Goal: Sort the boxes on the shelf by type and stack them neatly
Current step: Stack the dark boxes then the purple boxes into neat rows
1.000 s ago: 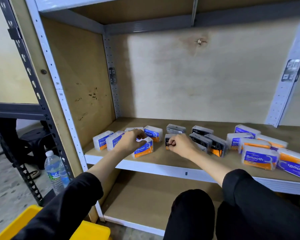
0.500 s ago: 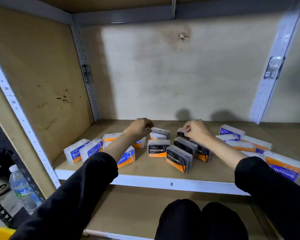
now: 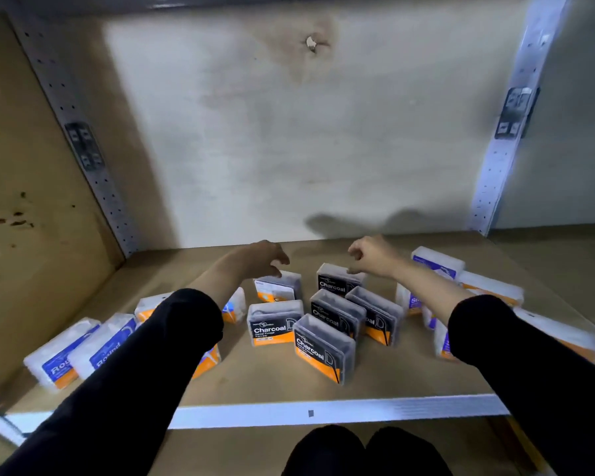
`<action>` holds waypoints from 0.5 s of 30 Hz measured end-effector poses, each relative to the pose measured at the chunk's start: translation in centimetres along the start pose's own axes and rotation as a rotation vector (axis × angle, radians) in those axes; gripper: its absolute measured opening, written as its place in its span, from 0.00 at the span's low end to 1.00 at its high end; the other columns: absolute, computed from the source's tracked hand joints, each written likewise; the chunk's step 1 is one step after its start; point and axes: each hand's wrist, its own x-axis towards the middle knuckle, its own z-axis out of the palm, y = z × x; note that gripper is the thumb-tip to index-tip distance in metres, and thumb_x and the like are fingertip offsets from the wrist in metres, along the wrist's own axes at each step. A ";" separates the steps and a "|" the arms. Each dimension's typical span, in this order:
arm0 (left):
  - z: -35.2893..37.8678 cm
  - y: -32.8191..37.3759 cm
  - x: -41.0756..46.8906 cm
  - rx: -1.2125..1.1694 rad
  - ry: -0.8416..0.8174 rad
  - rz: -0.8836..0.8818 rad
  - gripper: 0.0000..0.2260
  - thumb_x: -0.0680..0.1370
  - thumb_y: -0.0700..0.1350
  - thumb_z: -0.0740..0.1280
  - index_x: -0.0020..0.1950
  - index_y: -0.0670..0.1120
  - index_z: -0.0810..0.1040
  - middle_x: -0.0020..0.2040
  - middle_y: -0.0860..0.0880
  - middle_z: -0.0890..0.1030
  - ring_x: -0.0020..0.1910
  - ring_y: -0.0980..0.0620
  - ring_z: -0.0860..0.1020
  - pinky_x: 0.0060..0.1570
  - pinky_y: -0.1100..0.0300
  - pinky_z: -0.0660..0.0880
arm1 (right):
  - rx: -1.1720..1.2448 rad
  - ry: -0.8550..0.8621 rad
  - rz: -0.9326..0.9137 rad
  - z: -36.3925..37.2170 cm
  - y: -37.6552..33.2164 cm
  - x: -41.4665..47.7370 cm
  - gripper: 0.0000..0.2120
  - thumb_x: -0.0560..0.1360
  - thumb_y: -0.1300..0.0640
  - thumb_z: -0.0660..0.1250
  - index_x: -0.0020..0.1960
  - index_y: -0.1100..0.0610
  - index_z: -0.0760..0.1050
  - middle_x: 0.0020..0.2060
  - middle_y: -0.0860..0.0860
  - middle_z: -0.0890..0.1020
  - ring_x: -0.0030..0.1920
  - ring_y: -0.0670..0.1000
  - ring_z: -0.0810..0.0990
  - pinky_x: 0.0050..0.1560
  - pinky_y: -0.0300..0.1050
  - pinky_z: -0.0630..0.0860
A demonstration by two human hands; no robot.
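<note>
Left hand [image 3: 265,258], right hand [image 3: 372,255] now unclenched, empty, above edge-standing Charcoal boxes [image 3: 273,326], labels frontward.

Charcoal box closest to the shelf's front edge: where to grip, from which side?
Take the front Charcoal box by its top edge, from above and the front: thumb on the label face, fingers behind. It stands upright on a long edge with bare shelf before it. The next Charcoal box stands close behind, so finger room looks tight; the short ends are a fallback.
</note>
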 end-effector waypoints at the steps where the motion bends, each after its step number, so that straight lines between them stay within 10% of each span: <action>1: 0.0 -0.1 0.5 0.025 -0.040 0.016 0.18 0.77 0.41 0.65 0.68 0.45 0.72 0.68 0.45 0.72 0.67 0.47 0.70 0.66 0.57 0.65 | -0.022 -0.024 -0.009 0.1 0.1 0.3 0.17 0.72 0.60 0.68 0.56 0.71 0.77 0.54 0.65 0.81 0.56 0.62 0.77 0.58 0.53 0.73; 15: 2.0 -0.4 3.1 0.046 -0.024 0.089 0.17 0.74 0.41 0.69 0.60 0.37 0.74 0.61 0.40 0.76 0.58 0.44 0.74 0.45 0.61 0.64 | -0.050 -0.171 0.003 1.7 0.9 3.0 0.20 0.70 0.58 0.71 0.60 0.63 0.77 0.58 0.58 0.80 0.57 0.56 0.78 0.58 0.48 0.74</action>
